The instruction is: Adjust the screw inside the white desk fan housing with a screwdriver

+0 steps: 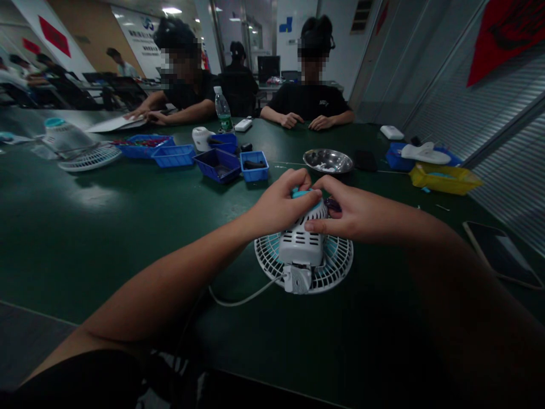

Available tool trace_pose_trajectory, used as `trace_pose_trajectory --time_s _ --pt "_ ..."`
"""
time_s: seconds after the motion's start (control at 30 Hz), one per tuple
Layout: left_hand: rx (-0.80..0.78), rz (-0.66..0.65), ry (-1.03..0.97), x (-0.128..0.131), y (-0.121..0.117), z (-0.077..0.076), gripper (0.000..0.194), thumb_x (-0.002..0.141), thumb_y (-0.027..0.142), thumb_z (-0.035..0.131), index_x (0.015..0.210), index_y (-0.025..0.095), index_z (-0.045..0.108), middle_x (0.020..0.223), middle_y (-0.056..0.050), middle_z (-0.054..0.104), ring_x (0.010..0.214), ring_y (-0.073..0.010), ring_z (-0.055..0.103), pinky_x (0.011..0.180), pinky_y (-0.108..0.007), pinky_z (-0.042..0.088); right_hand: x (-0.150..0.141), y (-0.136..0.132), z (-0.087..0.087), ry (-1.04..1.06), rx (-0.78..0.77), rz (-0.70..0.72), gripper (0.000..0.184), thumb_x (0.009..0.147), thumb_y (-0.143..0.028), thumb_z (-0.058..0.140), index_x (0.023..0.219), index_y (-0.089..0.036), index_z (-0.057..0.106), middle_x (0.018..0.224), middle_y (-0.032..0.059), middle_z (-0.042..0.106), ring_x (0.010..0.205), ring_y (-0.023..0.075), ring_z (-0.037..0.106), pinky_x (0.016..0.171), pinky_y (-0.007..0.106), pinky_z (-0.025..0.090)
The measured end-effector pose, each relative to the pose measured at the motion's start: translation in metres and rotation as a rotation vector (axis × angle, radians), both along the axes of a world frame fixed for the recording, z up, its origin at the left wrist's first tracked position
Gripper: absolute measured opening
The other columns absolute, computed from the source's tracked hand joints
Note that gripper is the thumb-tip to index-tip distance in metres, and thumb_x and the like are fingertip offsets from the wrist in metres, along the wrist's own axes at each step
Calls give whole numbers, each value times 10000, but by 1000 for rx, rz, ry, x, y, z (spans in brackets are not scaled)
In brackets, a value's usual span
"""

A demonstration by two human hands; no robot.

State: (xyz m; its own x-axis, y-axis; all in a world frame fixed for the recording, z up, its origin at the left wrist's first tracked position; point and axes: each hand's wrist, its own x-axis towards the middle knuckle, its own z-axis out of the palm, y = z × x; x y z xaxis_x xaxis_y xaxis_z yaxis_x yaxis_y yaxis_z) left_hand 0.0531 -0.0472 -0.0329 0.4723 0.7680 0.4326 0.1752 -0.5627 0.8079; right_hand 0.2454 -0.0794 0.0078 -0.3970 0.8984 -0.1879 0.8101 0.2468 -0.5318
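Note:
In front of me an electric fan lies face down, its white wire grille (264, 258) on the table and its white slotted motor housing (301, 241) upward. My left hand (283, 201) is closed over the turquoise cap (300, 193) at the top of the housing, thumb along it. From the other side, my right hand (347, 210) grips the same housing, thumb pressed on its slots. A small dark piece (332, 205) shows by my right fingers; I cannot make out its kind. A white cord (242, 303) runs from the bracket (297, 279) at the near end.
Blue bins (174, 156) and a steel bowl (327, 161) stand beyond the fan. A yellow bin (445, 179) and a tablet-like device (502, 253) are at right. Another fan (89, 156) lies at left. Two people (309, 105) sit across the green table (128, 227).

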Motion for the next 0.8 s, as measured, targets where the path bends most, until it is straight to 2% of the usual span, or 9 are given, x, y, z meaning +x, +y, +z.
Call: trace_pose_trajectory --time_s 0.13,0.23,0.33,0.43,0.53,0.63,0.8 --pt "19 12 32 1 1 3 311 889 271 626 674 209 410 780 7 434 818 -171 457 751 -338 361 0 0 -2 16 2 5 674 829 -656 720 1349 -291 495 1285 87 691 1100 306 700 885 455 578" --pt "-161 -90 -17 -4 4 3 308 891 364 636 710 210 440 766 15 437 737 -153 437 677 -319 351 0 0 -2 45 -28 -3 671 827 -635 735 1356 -303 490 1326 80 682 1173 314 690 944 463 582" --pt "-326 -163 -123 -15 10 1 216 880 393 618 829 194 552 792 8 501 728 -155 478 666 -309 382 -1 -1 -1 66 -73 -14 673 826 -626 742 1362 -305 491 1353 78 679 1223 317 679 989 472 581" --pt "-176 -235 -127 -26 18 2 190 812 281 630 964 187 697 1037 -53 642 1014 -223 594 865 -344 477 -1 0 -1 79 -78 -19 750 810 -644 755 1419 -314 468 1455 83 632 1280 327 658 1030 484 575" --pt "-37 -348 -40 -33 26 2 248 815 244 638 1018 214 777 1272 -78 652 1266 -281 562 1098 -405 450 0 2 -2 72 -59 -21 857 779 -721 751 1469 -315 446 1520 98 586 1303 344 646 1030 491 581" --pt "-82 -429 -33 -34 33 -3 289 852 277 608 1067 222 795 1326 -86 652 1302 -299 564 1178 -447 416 2 2 -2 53 -55 -23 866 767 -764 737 1456 -314 464 1506 98 590 1285 345 656 1000 484 597" --pt "-190 -498 -167 -30 38 -18 364 835 284 548 1073 222 816 1373 -87 656 1372 -316 542 1190 -448 419 -1 0 -2 42 -59 -48 894 757 -772 738 1476 -331 440 1456 84 623 1242 337 673 965 491 610"
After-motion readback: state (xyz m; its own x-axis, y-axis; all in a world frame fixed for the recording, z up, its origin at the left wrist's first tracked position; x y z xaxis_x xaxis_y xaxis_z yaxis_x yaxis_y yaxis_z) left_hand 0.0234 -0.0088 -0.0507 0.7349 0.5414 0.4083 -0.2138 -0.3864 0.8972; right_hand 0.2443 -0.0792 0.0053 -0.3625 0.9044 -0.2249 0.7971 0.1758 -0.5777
